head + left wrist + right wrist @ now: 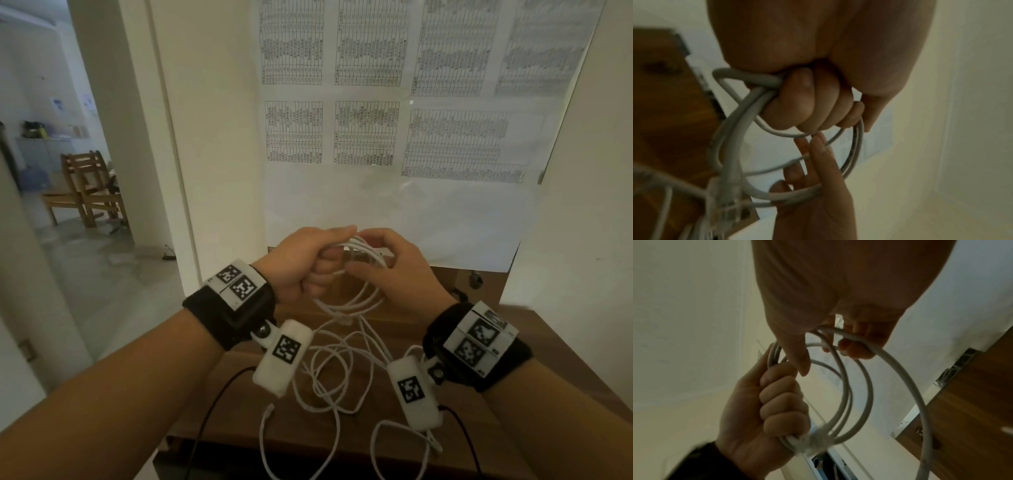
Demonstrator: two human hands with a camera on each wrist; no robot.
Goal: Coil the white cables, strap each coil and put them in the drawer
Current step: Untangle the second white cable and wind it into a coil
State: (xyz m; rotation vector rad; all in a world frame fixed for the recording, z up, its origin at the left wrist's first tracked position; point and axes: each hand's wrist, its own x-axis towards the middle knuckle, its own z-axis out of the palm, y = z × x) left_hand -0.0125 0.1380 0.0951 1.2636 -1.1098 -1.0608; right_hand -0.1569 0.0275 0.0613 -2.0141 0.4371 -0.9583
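Note:
I hold a coil of white cable (363,248) in the air above a wooden desk (236,359). My left hand (322,270) grips the gathered loops in a fist, which the left wrist view shows as curled fingers (803,104) round the cable (731,129). My right hand (376,263) is close on the right, its fingers (855,348) hooked round one strand of the cable (900,369). The loops hang below both hands. More white cable (318,349) lies loose and tangled on the desk, with a clear plug end hanging among the strands.
Straight ahead is a wall covered with sheets of printed tables (370,137). On the left an open doorway shows wooden chairs (85,192). Black wires (219,394) run from the wrist cameras over the desk's front edge.

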